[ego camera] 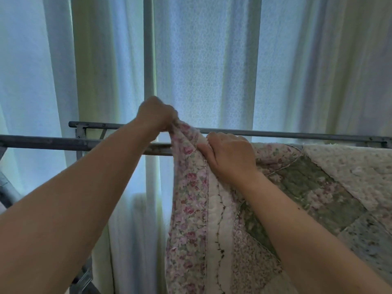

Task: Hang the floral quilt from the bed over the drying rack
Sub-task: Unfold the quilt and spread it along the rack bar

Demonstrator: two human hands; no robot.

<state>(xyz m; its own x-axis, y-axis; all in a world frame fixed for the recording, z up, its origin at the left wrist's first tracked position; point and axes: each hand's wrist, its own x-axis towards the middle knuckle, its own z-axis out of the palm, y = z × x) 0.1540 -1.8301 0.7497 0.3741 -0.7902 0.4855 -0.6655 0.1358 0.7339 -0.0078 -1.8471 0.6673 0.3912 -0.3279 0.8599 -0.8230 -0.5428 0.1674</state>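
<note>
Stitched cloth quilt (265,209), matt metal rack (53,143)

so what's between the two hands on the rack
In the head view, only a bunched fold of the quilt lies between them: the left hand pinches its edge above the rack, and the right hand presses on the quilt beside it.

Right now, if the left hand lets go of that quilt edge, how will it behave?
Likely floppy: the quilt hangs in soft folds below the left hand. Probably heavyish, being thick and padded. It may slide on the smooth metal rack bar.
</note>
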